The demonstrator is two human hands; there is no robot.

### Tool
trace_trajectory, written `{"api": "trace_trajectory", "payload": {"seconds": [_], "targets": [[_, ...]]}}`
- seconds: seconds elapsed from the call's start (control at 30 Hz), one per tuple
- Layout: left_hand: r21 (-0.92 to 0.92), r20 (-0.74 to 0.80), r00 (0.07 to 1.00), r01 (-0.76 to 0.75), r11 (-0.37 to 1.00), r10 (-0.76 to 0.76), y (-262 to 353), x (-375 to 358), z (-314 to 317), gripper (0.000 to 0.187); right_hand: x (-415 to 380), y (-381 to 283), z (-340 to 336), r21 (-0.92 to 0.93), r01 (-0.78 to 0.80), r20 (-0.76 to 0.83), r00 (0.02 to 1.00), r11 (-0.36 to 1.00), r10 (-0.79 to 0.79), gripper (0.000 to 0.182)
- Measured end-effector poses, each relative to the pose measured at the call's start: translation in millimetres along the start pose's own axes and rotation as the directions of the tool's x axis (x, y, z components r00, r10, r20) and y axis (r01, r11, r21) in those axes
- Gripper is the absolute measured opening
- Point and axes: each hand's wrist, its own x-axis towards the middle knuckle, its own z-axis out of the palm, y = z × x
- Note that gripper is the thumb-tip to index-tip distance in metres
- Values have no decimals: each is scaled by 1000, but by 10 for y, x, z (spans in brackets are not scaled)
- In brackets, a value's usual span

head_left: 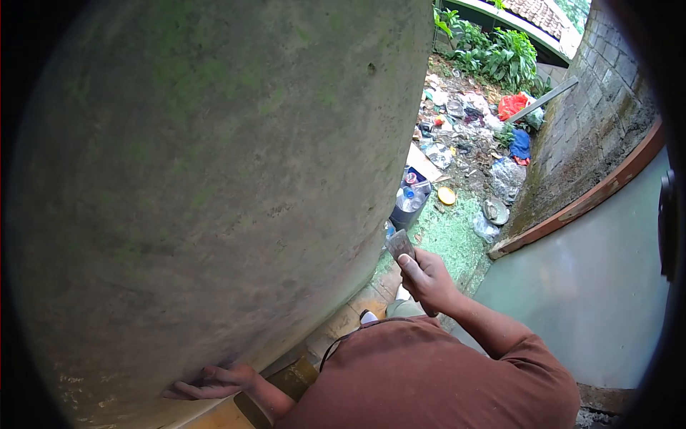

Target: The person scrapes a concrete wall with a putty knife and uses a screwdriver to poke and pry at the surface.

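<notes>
My right hand (427,277) is closed round a scraper (400,244), its flat grey blade sticking out past the thumb and pointing up and to the left. The fist hides most of its handle. The blade is close to the edge of a large grey wall (243,157), apart from it as far as I can see. Low on the left, my left hand (214,380) rests by the same wall with its fingers stretched out. It holds nothing that I can see. Green moss patches and dark stains mark the wall.
A dark bin (410,216) with plastic bottles stands beyond the wall's edge. Litter (464,129) covers the ground behind it. To the right are a block wall (586,107) and a pale door panel (572,286) with a reddish-brown frame (582,200).
</notes>
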Motion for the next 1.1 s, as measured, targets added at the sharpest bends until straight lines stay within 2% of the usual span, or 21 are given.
{"api": "trace_trajectory", "payload": {"seconds": [0.07,0.13,0.2,0.27,0.3,0.37,0.47,0.53,0.6,0.7,0.87,0.9,0.93,1.1], "targets": [[-2,-5,1000,1,1000,-1,-8,-3,9,49,58,-116,60,12,-17,-1,1000,1000,17,31],[-10,-3,1000,0,1000,0,-13,-2,-18,50,221,-411,119,-82,197,-36,979,977,-201,32],[58,13,1000,-13,998,12,3,3,-21,50,233,-440,106,-67,187,-33,981,980,-189,33],[70,10,1000,-5,998,4,-15,-23,-28,50,127,-457,79,125,124,-7,992,984,-124,34],[72,13,1000,-7,997,6,-35,-25,-40,50,78,-386,65,128,118,-10,993,985,-118,34],[52,11,1000,-26,998,26,-45,0,-31,50,28,-150,20,-85,96,-35,994,992,-99,35],[8,-2,1000,-13,1000,13,-27,-18,0,50,33,7,40,-102,7,-18,1000,995,-9,34],[-22,2,1000,6,1000,-5,-32,-18,-14,50,162,-334,66,-194,169,-66,981,966,-185,34],[32,17,1000,-16,999,15,-36,-8,-22,51,256,-415,89,-6,186,-43,981,982,-186,32],[35,32,999,-14,999,13,-28,-6,-33,51,120,-354,32,-10,124,-54,991,992,-124,32],[-5,18,1000,-2,1000,2,-39,-16,-20,50,60,-83,-9,-147,80,-79,993,986,-93,32],[9,27,1000,4,1000,-5,-46,-28,-34,50,126,-131,-20,-206,167,-78,979,964,-186,31],[11,28,1000,3,1000,-3,-44,-32,-46,50,176,-383,43,-211,182,-107,972,960,-208,31],[33,50,998,-29,999,27,-41,-9,-57,50,59,-379,1,-138,158,-106,979,978,-173,30]]}}
